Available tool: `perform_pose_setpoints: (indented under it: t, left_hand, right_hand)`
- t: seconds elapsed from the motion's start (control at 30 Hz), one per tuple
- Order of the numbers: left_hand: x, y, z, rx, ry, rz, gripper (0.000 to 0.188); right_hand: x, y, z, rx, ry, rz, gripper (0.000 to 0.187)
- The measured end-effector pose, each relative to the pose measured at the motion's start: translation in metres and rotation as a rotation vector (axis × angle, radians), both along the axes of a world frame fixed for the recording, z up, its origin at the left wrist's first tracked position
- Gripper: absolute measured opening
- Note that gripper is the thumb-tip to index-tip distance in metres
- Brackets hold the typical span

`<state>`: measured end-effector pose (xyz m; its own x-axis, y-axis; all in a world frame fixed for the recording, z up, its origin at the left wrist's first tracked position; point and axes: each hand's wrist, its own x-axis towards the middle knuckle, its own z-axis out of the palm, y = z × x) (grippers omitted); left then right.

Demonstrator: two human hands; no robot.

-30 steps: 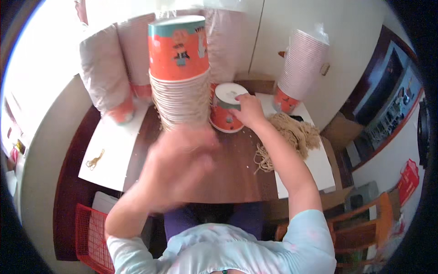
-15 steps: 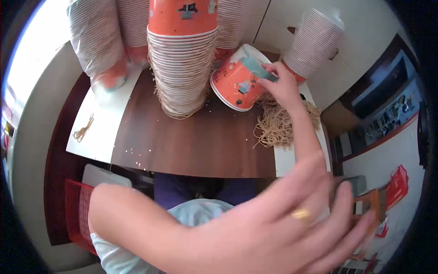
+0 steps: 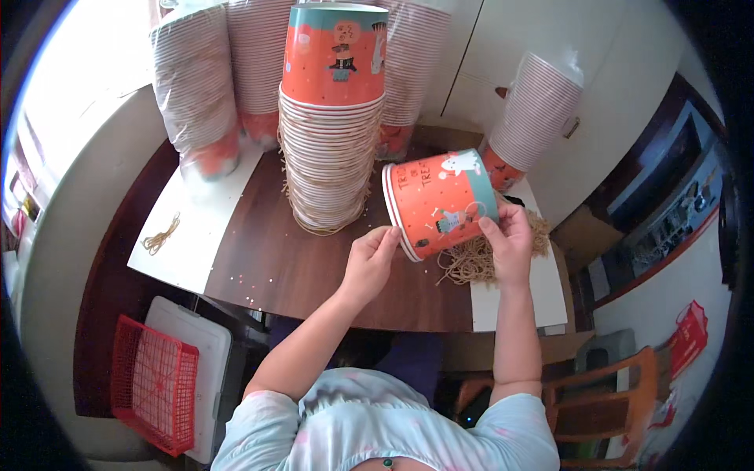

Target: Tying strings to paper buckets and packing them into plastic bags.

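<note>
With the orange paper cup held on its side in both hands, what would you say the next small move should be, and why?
Probably reach the right hand down to the heap of rubber bands just beneath it. The left hand already steadies the rim of the tilted orange cup, and the tall stack of cups shows bands hanging at the rims.

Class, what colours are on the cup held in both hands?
Orange and teal cup, best in the head view.

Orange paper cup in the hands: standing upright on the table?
No, the orange paper cup lies tipped on its side, held above the table between the left hand and right hand.
</note>
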<state>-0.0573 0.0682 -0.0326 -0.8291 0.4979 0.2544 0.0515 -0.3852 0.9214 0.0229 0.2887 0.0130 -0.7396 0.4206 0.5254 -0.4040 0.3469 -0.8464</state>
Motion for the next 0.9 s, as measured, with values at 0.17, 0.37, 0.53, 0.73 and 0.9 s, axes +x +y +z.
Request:
perform_pose_setpoints:
  t: [0.17,0.37,0.53,0.73,0.9]
  left_hand:
    - [-0.005,0.029,-0.027,-0.042,-0.151,0.153,0.032]
    - [-0.022,0.053,-0.064,0.073,-0.489,0.169,0.029]
    - [-0.088,0.089,-0.128,-0.054,-0.444,0.512,0.040]
    - [-0.137,0.136,-0.116,0.175,-0.688,0.412,0.034]
    - [-0.166,0.107,-0.132,0.197,-0.581,0.033,0.042]
  right_hand:
    - [-0.007,-0.009,0.012,0.076,-0.030,-0.171,0.018]
    - [-0.009,-0.013,0.043,0.260,-0.027,-0.364,0.016]
    - [0.023,0.035,0.089,0.007,0.291,-0.515,0.018]
    - [0.051,0.051,0.023,-0.771,0.274,-0.006,0.049]
    - [0.050,-0.032,-0.057,-1.360,0.098,0.043,0.044]
